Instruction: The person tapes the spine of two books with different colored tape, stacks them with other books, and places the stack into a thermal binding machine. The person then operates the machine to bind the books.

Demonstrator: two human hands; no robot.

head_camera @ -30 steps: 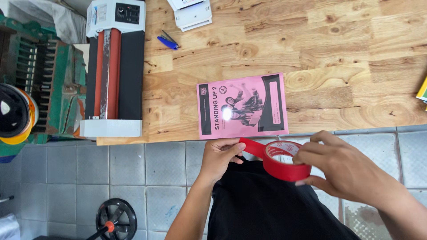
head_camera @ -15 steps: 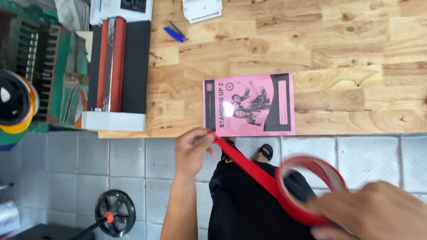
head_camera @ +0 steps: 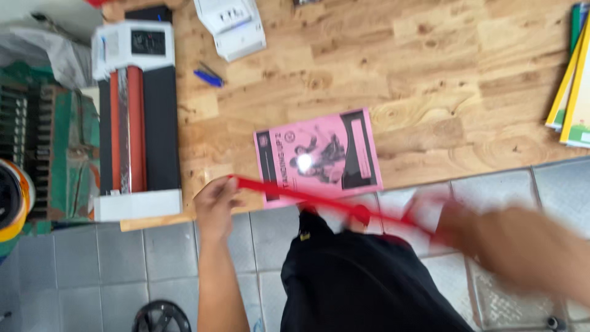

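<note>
Hands (head_camera: 216,198) pinch red tape strip (head_camera: 319,198), stretched taut

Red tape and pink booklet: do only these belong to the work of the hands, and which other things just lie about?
In use:
red tape, stretched between both hands
left hand, holding the tape's end
right hand, blurred, at the roll end
pink booklet, under the strip

Lying about:
laminating machine
blue pen
white device
yellow-edged books
</note>
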